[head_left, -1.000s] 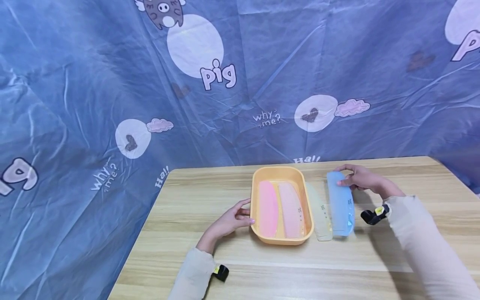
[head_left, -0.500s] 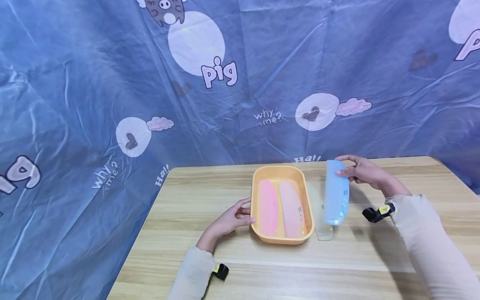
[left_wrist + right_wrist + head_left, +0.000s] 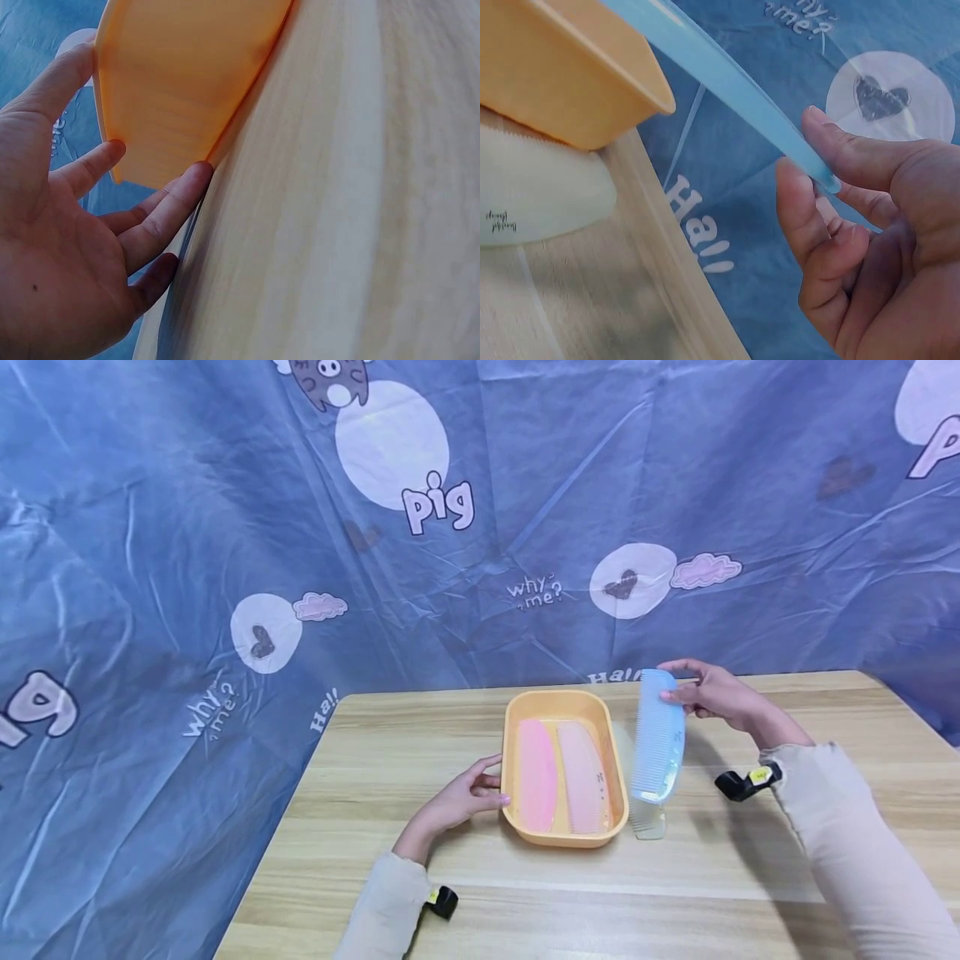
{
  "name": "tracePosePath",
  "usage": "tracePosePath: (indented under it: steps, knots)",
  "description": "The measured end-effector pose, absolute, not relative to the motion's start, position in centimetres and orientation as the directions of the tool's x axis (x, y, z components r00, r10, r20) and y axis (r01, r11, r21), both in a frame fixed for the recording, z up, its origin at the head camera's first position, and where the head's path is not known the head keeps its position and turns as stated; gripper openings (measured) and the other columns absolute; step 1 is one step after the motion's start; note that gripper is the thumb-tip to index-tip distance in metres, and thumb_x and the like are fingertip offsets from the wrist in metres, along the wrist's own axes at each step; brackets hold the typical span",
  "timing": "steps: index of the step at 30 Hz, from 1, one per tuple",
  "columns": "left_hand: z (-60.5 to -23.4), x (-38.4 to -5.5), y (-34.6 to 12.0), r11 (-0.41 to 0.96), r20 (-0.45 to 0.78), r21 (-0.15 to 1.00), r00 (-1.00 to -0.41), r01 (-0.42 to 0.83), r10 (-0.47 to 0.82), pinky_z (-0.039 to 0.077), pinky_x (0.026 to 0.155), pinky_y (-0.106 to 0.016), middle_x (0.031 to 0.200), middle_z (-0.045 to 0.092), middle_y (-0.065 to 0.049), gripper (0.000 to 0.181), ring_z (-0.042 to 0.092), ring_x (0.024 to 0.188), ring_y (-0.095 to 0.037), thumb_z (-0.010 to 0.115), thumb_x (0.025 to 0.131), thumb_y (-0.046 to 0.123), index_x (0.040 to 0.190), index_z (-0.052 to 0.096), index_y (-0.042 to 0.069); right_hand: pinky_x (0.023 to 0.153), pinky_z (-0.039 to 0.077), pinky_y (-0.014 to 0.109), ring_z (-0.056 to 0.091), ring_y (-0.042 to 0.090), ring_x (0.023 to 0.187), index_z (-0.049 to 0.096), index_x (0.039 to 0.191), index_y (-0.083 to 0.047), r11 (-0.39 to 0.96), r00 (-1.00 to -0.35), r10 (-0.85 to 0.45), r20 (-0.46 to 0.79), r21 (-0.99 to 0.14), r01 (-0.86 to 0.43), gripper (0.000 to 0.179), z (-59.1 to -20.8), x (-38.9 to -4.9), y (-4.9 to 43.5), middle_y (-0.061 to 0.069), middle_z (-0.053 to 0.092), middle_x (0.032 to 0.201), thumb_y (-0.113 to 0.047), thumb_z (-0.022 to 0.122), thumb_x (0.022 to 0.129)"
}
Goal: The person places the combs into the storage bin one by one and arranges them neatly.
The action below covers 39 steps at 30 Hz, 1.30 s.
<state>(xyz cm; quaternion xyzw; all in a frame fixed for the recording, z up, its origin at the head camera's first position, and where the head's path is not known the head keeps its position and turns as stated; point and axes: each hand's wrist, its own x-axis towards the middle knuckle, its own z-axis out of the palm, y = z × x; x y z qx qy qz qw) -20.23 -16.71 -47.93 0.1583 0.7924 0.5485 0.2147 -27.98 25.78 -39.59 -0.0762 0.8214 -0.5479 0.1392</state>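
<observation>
My right hand (image 3: 720, 695) pinches a blue comb (image 3: 658, 739) near its far end, between thumb and fingers. The comb is raised above the table, its teeth facing left, and overlaps a pale green comb (image 3: 648, 823) in the head view. That green comb lies on the wood along the right side of a yellow-orange plastic tub (image 3: 562, 841). Inside the tub, a bright pink comb (image 3: 537, 777) and a light pink comb (image 3: 582, 781) lie side by side. With fingers spread, my left hand (image 3: 457, 797) touches the tub's left wall (image 3: 187, 82) and rim.
The wooden table (image 3: 540, 918) extends around the tub, its far edge close behind it. A blue printed cloth (image 3: 480, 635) hangs beyond that edge and along the left. Black wrist cameras sit on both sleeves.
My right hand has lifted the blue comb off the table and carried it left, over the green comb. The left hand and the tub have stayed in place.
</observation>
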Motion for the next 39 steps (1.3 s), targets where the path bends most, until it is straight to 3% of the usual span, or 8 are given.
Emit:
tracePosePath:
  steps: [8, 14, 23, 39]
  knots:
    - [-47.9, -20.2, -16.8, 0.353, -0.176, 0.936, -0.86, 0.004, 0.478, 0.043, 0.103, -0.045, 0.13, 0.055, -0.019, 0.074, 0.059, 0.112, -0.025, 0.068, 0.09, 0.023, 0.153, 0.028, 0.016, 0.052, 0.041, 0.022, 0.053, 0.005, 0.059, 0.028, 0.145, -0.004, 0.369, -0.955, -0.273, -0.119, -0.929, 0.011, 0.067, -38.5, -28.1, 24.3, -0.013, 0.064, 0.072, -0.022, 0.065, 0.093]
    - [-47.9, -20.2, -16.8, 0.362, -0.175, 0.932, -0.861, 0.012, 0.477, 0.044, 0.101, -0.044, 0.129, 0.056, -0.018, 0.075, 0.058, 0.112, -0.024, 0.069, 0.09, 0.025, 0.152, 0.029, 0.016, 0.051, 0.04, 0.021, 0.056, 0.005, 0.059, 0.034, 0.141, -0.01, 0.326, -0.967, -0.235, -0.1, -0.945, 0.018, 0.059, -37.7, -28.6, 22.7, -0.015, 0.066, 0.071, -0.021, 0.066, 0.092]
    - [-47.8, -20.3, -16.7, 0.348, -0.166, 0.937, -0.859, 0.015, 0.484, 0.043, 0.103, -0.045, 0.13, 0.055, -0.02, 0.075, 0.059, 0.112, -0.025, 0.068, 0.09, 0.023, 0.153, 0.028, 0.014, 0.049, 0.037, 0.019, 0.06, 0.004, 0.057, 0.029, 0.147, -0.004, 0.324, -0.973, -0.217, -0.071, -0.946, -0.003, 0.065, -36.6, -29.2, 19.3, -0.017, 0.066, 0.071, -0.017, 0.063, 0.094]
    - [-47.7, -20.2, -16.7, 0.345, -0.165, 0.938, -0.859, 0.015, 0.485, 0.042, 0.103, -0.046, 0.128, 0.056, -0.019, 0.075, 0.059, 0.112, -0.026, 0.069, 0.089, 0.022, 0.152, 0.03, 0.015, 0.051, 0.039, 0.023, 0.054, 0.01, 0.056, 0.036, 0.143, -0.002, 0.336, -0.959, -0.275, -0.075, -0.942, -0.023, 0.059, -37.6, -29.4, 13.5, -0.005, 0.06, 0.067, -0.008, 0.064, 0.092]
